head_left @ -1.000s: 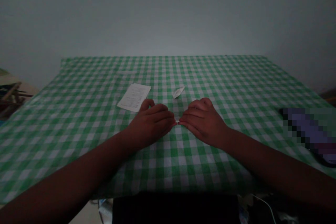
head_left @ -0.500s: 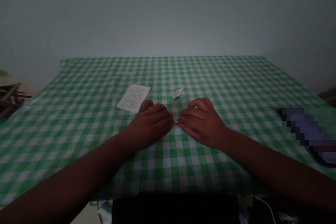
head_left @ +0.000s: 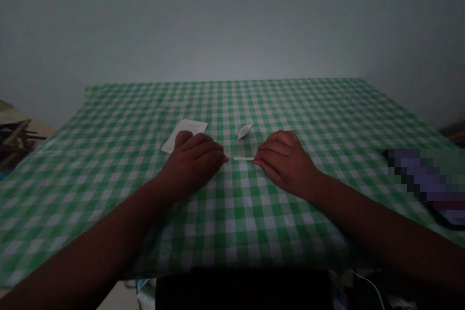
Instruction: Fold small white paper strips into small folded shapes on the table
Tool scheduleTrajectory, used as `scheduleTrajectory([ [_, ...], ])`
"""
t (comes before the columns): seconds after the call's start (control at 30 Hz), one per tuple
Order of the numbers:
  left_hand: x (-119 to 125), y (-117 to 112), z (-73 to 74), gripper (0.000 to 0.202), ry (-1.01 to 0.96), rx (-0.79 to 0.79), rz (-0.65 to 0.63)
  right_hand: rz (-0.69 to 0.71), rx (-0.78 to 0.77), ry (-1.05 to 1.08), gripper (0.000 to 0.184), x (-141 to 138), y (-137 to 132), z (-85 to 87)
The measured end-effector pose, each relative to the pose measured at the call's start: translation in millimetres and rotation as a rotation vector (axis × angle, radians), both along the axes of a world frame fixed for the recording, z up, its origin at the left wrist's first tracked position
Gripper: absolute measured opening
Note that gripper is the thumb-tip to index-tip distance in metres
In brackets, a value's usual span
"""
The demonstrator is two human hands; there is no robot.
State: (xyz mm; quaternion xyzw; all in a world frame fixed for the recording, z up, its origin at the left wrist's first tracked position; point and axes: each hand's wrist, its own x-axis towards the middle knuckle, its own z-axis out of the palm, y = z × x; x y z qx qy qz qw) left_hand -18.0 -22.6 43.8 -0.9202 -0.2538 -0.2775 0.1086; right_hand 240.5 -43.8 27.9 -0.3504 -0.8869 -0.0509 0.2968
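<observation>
Both my hands rest knuckles-up on a green and white checked tablecloth, fingers curled and pressed together. A thin white paper strip lies flat between them. My right hand touches the strip's right end with its fingertips. The fingertips of my left hand stop just short of the strip's left end, and that hand partly covers a white printed sheet. A small folded white paper piece lies just beyond the strip.
A blurred-out dark object lies near the table's right edge. A plain wall stands behind the table. Wooden things show on the floor at far left, and a white cable hangs below the front edge.
My hands have drawn apart and moved slightly away from me. The white strip, earlier a tiny speck between touching fingertips, now shows at full length between them.
</observation>
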Motion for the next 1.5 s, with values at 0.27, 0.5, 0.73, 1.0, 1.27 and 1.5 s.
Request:
scheduleTrajectory([
  [0.27, 26, -23, -0.8, 0.006, 0.005, -0.067, 0.042, 0.029, 0.015, -0.015, 0.018, -13, -11, 0.1],
  [0.5, 34, -27, -4.0, 0.004, 0.048, 0.014, 0.128, 0.025, 0.004, -0.016, 0.024, -23, -16, 1.1],
  [0.73, 34, -28, -2.3, 0.006, 0.039, 0.056, 0.179, 0.035, -0.014, -0.005, 0.024, -24, -17, 0.7],
  [1.0, 15, -13, 3.5, 0.007, 0.073, -0.003, 0.313, -0.005, 0.006, 0.04, 0.015, -11, -11, 0.2],
  [1.27, 25, -23, -2.6, 0.013, 0.025, 0.025, 0.098, 0.007, -0.04, 0.131, 0.013, -17, -16, -1.5],
  [1.5, 26, -24, -2.0, 0.008, 0.052, -0.086, 0.044, -0.013, -0.007, 0.156, 0.007, -21, -18, -2.9],
])
